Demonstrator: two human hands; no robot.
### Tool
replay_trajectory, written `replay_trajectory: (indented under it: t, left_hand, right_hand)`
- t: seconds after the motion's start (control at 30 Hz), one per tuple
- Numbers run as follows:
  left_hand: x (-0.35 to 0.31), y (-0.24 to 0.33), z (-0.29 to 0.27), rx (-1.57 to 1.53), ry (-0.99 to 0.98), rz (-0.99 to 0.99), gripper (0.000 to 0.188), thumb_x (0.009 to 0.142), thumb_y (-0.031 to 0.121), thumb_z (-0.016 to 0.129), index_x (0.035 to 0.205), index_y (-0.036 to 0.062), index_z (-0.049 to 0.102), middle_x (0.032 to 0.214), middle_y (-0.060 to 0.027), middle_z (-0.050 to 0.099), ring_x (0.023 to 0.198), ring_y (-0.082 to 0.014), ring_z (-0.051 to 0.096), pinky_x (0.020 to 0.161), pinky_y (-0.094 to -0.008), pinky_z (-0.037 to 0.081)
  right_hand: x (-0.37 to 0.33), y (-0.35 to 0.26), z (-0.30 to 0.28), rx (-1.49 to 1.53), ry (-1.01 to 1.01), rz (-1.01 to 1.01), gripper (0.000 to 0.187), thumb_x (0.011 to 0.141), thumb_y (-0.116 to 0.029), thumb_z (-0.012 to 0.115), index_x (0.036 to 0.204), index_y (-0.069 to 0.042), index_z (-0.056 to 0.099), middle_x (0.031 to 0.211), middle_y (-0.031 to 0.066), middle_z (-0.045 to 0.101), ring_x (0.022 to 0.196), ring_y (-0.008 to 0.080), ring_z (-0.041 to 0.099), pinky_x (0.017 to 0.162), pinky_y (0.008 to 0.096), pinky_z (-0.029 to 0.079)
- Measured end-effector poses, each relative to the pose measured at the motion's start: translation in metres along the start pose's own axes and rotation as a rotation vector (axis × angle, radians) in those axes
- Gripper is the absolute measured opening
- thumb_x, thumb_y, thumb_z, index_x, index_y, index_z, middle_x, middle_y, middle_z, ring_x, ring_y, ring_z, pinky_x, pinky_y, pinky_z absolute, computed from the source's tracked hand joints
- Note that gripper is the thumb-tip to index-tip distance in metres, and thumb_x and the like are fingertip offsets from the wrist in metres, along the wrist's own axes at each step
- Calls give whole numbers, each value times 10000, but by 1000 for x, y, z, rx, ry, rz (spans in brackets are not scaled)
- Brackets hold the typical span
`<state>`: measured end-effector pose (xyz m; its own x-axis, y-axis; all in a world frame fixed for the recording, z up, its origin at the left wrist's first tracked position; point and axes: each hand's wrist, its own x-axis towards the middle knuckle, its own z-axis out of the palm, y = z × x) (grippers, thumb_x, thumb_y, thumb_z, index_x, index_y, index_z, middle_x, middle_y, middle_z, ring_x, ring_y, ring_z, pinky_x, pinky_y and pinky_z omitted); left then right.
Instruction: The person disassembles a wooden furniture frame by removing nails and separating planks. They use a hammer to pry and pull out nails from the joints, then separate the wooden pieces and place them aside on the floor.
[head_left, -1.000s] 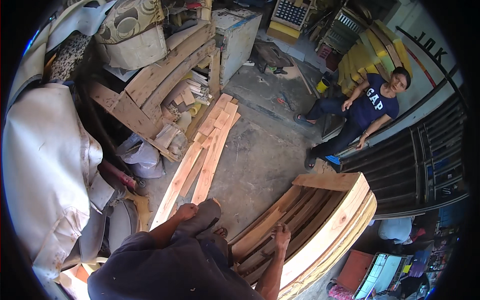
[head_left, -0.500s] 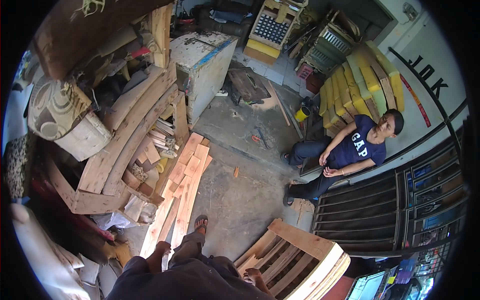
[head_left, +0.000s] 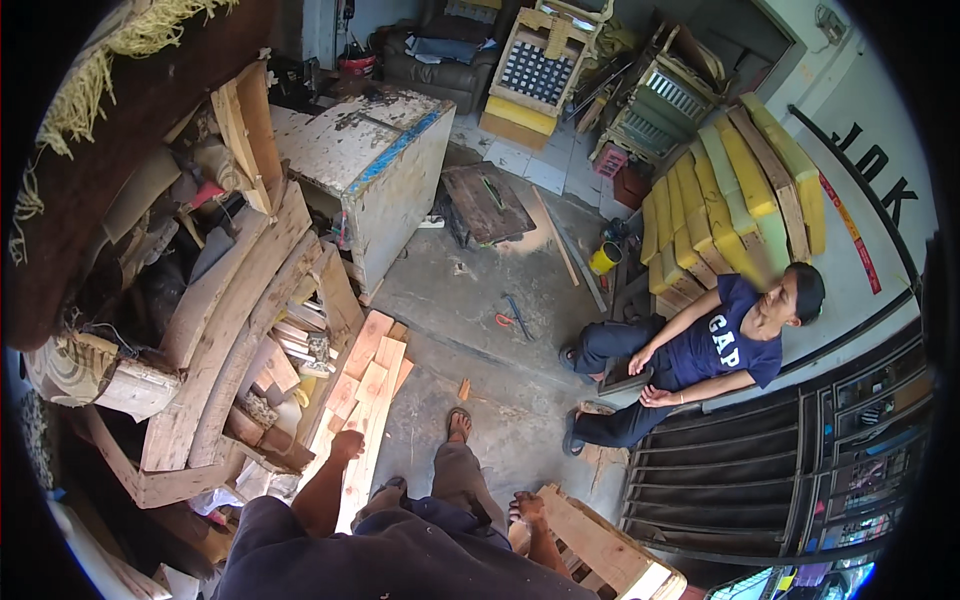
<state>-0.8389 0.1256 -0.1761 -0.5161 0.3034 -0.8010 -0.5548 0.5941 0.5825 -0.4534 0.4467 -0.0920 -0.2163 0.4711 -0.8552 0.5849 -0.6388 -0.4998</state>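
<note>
A concrete floor (head_left: 425, 345) in a cluttered workshop is seen from above. Judged from the stance, with one sandalled foot (head_left: 459, 425) set ahead, the step in hand seems to be a walk between two groups of wood; no work on either can be made out. Long pale planks (head_left: 372, 400) are laid side by side along the floor's left edge, and a slatted wooden frame (head_left: 600, 540) is stood at its near right corner.

The left hand (head_left: 347, 445) is held over the planks with fingers curled, the right hand (head_left: 528, 508) likewise beside the frame. Whether anything is gripped or touched by either cannot be told. Careful footing seems called for by the next move.

A wood chip (head_left: 464, 389) is lying just ahead of the front foot, and an orange-handled tool (head_left: 519, 315) farther on. At the floor's right edge a seated person (head_left: 740, 325) is placed with feet reaching onto it, before stacked yellow foam (head_left: 690, 215). The left side is hemmed in by a curved wooden frame (head_left: 230, 300) filled with offcuts, and by a worn cabinet (head_left: 395, 200) beyond.
</note>
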Motion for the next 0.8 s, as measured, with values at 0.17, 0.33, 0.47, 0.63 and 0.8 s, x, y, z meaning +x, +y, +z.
replay_trajectory:
  t: [0.17,0.33,0.47,0.63,0.8]
  left_hand:
    - [26,-72,27,-35,18,-449,242,982,272,465,1062,95,609,890,-81,669,830,-267,664,742,-453,512]
    - [-7,-75,75,144,243,-262,280,912,276,519,1038,92,688,959,-105,682,879,-283,670,775,-414,533]
    - [-41,30,120,312,287,-298,347,821,275,593,1038,63,761,1113,-189,717,1078,-313,687,901,-412,550]
    - [-58,-15,140,273,399,-216,394,830,297,535,1091,79,734,1158,-200,695,1136,-355,648,927,-441,528]
    - [-113,-44,161,-629,780,-268,369,880,335,539,1101,118,740,876,-92,738,706,-200,697,672,-357,563]
  right_hand:
    - [116,-41,-63,-366,-401,143,128,973,-204,531,999,-113,617,813,100,644,586,190,599,496,334,491]
    - [169,-197,-47,-783,-154,255,130,924,-184,503,916,-152,629,822,69,636,665,205,605,584,359,502]
    - [242,-357,-39,-523,-213,56,107,947,-190,491,863,-161,549,738,17,528,556,159,450,493,313,358]
    - [211,-468,127,-499,-320,-256,76,959,-151,490,936,-113,552,808,31,563,558,140,466,476,277,383]
    - [177,-433,229,-923,-432,-289,102,959,-157,516,938,-60,538,766,67,561,632,173,548,553,328,486]
